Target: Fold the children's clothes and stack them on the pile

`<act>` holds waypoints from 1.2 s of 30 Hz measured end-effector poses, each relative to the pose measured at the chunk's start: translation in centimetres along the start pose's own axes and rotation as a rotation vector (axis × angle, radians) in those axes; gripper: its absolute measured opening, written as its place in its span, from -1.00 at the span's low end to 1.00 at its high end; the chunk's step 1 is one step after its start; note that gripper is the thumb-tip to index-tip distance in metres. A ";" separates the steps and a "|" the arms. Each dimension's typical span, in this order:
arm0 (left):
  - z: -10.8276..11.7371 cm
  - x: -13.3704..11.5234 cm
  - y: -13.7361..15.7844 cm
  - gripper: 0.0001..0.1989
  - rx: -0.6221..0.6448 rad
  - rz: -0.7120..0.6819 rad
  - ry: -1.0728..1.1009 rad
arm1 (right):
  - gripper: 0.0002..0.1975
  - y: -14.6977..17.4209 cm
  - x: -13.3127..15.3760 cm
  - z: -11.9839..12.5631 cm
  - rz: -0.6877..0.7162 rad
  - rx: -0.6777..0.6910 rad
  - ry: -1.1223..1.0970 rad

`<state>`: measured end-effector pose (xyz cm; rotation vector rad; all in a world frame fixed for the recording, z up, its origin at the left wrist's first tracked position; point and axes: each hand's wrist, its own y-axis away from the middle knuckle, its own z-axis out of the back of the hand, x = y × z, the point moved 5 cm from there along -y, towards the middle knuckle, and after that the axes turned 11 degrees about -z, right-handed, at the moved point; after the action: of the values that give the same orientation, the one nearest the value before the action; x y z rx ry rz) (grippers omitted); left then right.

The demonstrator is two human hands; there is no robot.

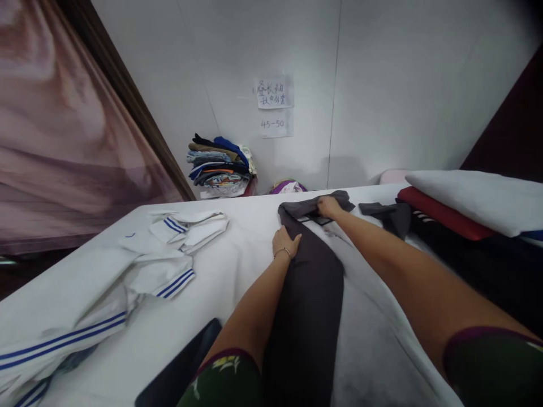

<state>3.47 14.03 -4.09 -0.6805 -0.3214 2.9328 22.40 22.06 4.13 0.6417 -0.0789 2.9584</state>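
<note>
Taking 12 o'clock as straight ahead of us, the dark grey jacket point(316, 294) lies on the white tabletop point(248, 243), running from 6 o'clock up just right of centre. We seem to be arranging its far end, where the cloth doubles over and looks like a collar. Our right hand point(330, 207), towards 1 o'clock, is closed with fingers curled into that fold, apparently gripping it. Our left hand point(285, 243), just below centre, rests on the jacket's left edge, thumb spread away from the fingers; we cannot tell whether any cloth is pinched beneath. As we judge it, the next move calls for a steady left hand and a right hand that keeps the fold's layers together without rucking.

Our right fingertips are lost in the fold. The jacket's near end is cut off at 6 o'clock, and our right forearm hides part of its right side, so we cannot tell whether the pale grey stretch there is lining or outer cloth. A dark flat object point(180, 367) at 7 o'clock is partly behind our left arm and hard to identify. The blue-striped white garments point(165, 277) at 8 o'clock run out of view.
</note>
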 end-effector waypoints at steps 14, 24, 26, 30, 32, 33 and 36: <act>0.1 -0.1 -0.1 -0.31 -0.001 -0.010 -0.007 | -0.51 2.3 -12.5 1.6 -0.072 0.097 -0.036; -0.1 0.1 -0.4 -0.33 0.001 -0.015 -0.035 | -0.75 5.3 -17.1 2.6 -0.193 0.018 0.247; -0.1 0.1 -0.4 -0.34 -0.005 -0.020 -0.032 | -0.69 4.6 -17.7 3.8 -0.245 -0.090 0.285; 0.0 0.2 -0.5 -0.39 -0.029 -0.030 -0.024 | -0.73 3.9 -19.3 3.1 -0.290 -0.119 0.310; -0.1 0.2 -0.5 -0.40 -0.030 -0.029 -0.034 | -0.74 4.0 -19.8 2.2 -0.285 -0.088 0.299; -0.1 0.2 -0.5 -0.40 -0.028 -0.030 -0.039 | -0.72 4.1 -19.9 2.0 -0.281 -0.081 0.291; -0.2 0.3 -0.5 -0.39 -0.018 -0.029 -0.048 | -0.64 5.1 -19.7 2.2 -0.240 -0.114 0.273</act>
<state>3.38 14.64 -4.28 -0.6031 -0.3602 2.9255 40.48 14.89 -2.16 0.2115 -0.1348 2.7529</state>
